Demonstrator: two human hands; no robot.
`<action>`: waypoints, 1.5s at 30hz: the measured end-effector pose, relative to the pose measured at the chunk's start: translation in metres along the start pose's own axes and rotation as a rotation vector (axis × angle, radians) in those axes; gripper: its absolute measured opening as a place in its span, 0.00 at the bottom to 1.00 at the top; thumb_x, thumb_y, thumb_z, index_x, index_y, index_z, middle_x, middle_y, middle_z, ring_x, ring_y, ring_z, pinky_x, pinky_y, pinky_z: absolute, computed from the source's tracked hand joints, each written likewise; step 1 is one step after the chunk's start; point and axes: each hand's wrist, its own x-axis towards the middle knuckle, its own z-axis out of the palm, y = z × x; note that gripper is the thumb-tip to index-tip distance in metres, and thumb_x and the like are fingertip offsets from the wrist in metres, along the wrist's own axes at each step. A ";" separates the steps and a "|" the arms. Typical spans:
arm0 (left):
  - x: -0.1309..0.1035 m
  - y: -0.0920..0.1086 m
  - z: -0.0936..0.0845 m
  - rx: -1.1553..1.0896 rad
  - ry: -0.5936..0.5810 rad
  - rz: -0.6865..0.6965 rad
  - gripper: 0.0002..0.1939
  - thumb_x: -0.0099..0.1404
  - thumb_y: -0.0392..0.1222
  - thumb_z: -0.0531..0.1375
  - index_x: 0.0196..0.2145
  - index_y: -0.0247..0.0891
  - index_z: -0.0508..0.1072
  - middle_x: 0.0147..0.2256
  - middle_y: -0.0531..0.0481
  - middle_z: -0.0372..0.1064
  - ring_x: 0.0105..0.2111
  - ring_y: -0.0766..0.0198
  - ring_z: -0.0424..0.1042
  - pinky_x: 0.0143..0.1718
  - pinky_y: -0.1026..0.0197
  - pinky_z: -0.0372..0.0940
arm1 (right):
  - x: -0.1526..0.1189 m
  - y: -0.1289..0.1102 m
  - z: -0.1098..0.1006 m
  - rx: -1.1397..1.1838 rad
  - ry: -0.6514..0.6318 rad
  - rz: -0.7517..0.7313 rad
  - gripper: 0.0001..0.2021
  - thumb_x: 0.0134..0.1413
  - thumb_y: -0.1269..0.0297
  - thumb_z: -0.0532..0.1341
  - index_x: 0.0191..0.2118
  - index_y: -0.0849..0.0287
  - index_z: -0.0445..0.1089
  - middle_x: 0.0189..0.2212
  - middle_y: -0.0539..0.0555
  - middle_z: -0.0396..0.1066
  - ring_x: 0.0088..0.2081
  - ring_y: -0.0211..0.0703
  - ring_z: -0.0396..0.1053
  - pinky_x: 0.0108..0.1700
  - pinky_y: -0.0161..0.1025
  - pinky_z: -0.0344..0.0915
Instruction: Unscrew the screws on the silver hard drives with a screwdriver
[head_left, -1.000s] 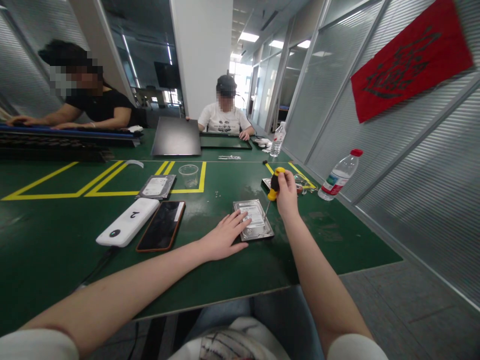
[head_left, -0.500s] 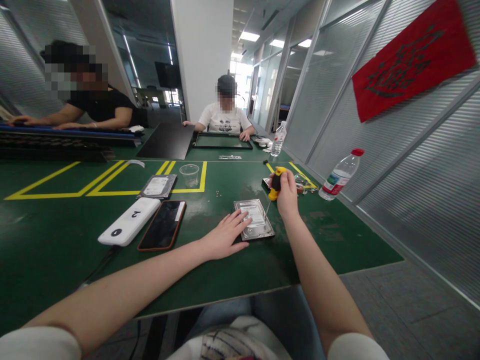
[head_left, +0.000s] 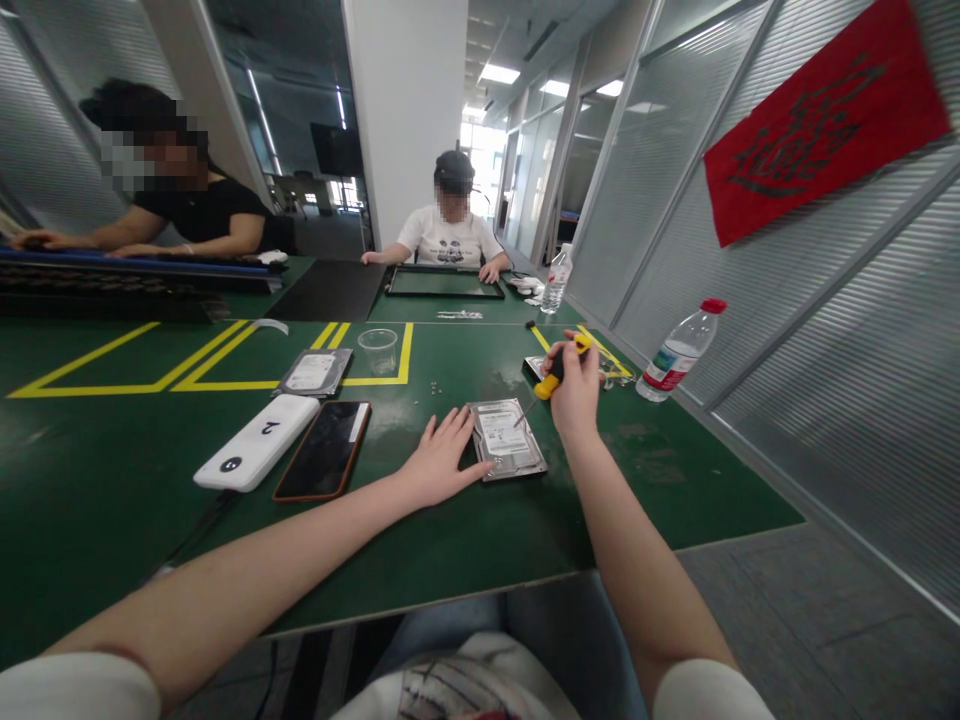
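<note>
A silver hard drive [head_left: 510, 440] with a white label lies flat on the green table in front of me. My left hand [head_left: 442, 455] rests at its left edge, fingers stretched and spread, the thumb touching its near left corner. My right hand [head_left: 576, 395] is closed around a yellow and black screwdriver [head_left: 551, 382]. The screwdriver leans, its thin shaft pointing down and left, and the tip is over the drive's label; whether it touches cannot be made out. Several tiny screws [head_left: 435, 388] lie beyond the drive. Behind my right hand, another drive [head_left: 534, 368] is partly hidden.
Left of me lie a phone [head_left: 324, 452], a white power bank [head_left: 257, 442] with a cable, a further hard drive [head_left: 315, 372] and a clear plastic cup [head_left: 378, 352]. A water bottle [head_left: 681, 350] stands at the right edge. Two people work across the table, one at a dark panel [head_left: 330, 290].
My left hand has slid left off the drive's label to its edge. The screwdriver has tilted over more, as my right hand turned slightly right. Across the table, the dark panel has been lowered.
</note>
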 end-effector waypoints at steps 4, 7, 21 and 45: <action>0.001 0.000 0.002 0.020 0.008 -0.006 0.42 0.68 0.65 0.46 0.69 0.34 0.43 0.69 0.38 0.37 0.68 0.48 0.37 0.65 0.39 0.36 | -0.023 0.003 0.026 0.011 -0.193 0.079 0.13 0.57 0.51 0.58 0.41 0.52 0.60 0.28 0.44 0.62 0.25 0.30 0.62 0.29 0.31 0.62; 0.000 0.000 0.002 0.024 0.008 -0.001 0.41 0.69 0.65 0.46 0.69 0.35 0.44 0.69 0.38 0.37 0.68 0.49 0.38 0.65 0.39 0.36 | -0.037 0.005 0.038 0.001 -0.288 0.074 0.13 0.58 0.51 0.58 0.42 0.53 0.60 0.29 0.45 0.62 0.27 0.31 0.62 0.31 0.33 0.62; -0.001 0.002 -0.001 0.021 -0.007 0.002 0.41 0.69 0.64 0.46 0.69 0.33 0.44 0.68 0.37 0.37 0.68 0.49 0.39 0.65 0.39 0.37 | -0.039 0.007 0.041 -0.052 -0.283 0.030 0.12 0.60 0.52 0.56 0.43 0.53 0.58 0.30 0.46 0.61 0.28 0.33 0.61 0.33 0.34 0.61; -0.002 0.005 -0.005 -0.003 -0.019 -0.008 0.41 0.69 0.63 0.46 0.68 0.32 0.44 0.68 0.35 0.39 0.68 0.48 0.40 0.65 0.39 0.36 | -0.037 0.008 0.051 0.090 -0.384 0.185 0.15 0.56 0.51 0.58 0.44 0.51 0.56 0.27 0.45 0.66 0.26 0.34 0.64 0.31 0.34 0.63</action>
